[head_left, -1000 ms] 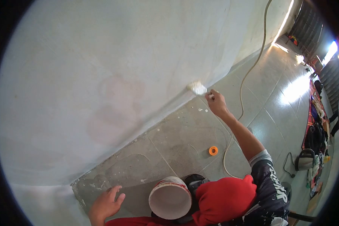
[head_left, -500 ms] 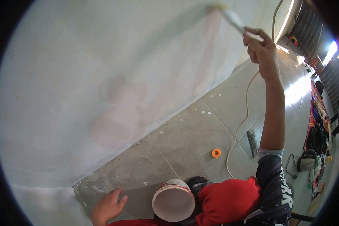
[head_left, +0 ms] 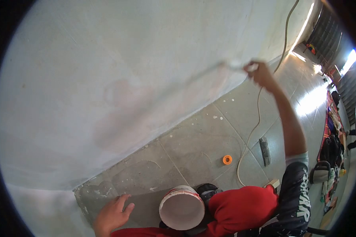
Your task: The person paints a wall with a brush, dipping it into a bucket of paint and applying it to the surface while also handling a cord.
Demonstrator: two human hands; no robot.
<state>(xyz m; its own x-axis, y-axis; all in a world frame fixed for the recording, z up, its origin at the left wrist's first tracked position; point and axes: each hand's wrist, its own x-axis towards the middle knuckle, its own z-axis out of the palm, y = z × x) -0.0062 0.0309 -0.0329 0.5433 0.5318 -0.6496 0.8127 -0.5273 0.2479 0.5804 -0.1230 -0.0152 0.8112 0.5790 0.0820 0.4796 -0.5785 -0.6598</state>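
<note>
Faced a pale, smooth wall (head_left: 118,71), rising up and left of the white bucket (head_left: 181,189) and filling most of the view. Met grey floor tiles (head_left: 194,146) along a slanted line above the bucket, with white flecks scattered over them. Saw the bucket upright at the bottom edge, mouth toward the camera, close against a red-clad knee (head_left: 245,205) on its right.

Had the left hand (head_left: 112,215) flat on the tiles just left of the bucket, fingers spread and loose, holding nothing. Had the right hand (head_left: 259,73) far up and right of the bucket, arm stretched out, fingers closed around the handle of a brush (head_left: 235,65). Showed the brush only as a pale, smeared streak against the low part of the wall; could not tell the bristles from the wall behind.

Noted an orange tape roll (head_left: 227,159) lying on the tiles above and right of the bucket, apart from it. Noted a light hose (head_left: 257,114) running from just right of that roll up past the right hand toward the top edge. Spotted a dark, narrow tool (head_left: 264,151) flat on the floor further right of the bucket, just beyond the hose. Made out colourful cloth and bags (head_left: 332,134) along the far right, well away from the bucket.
</note>
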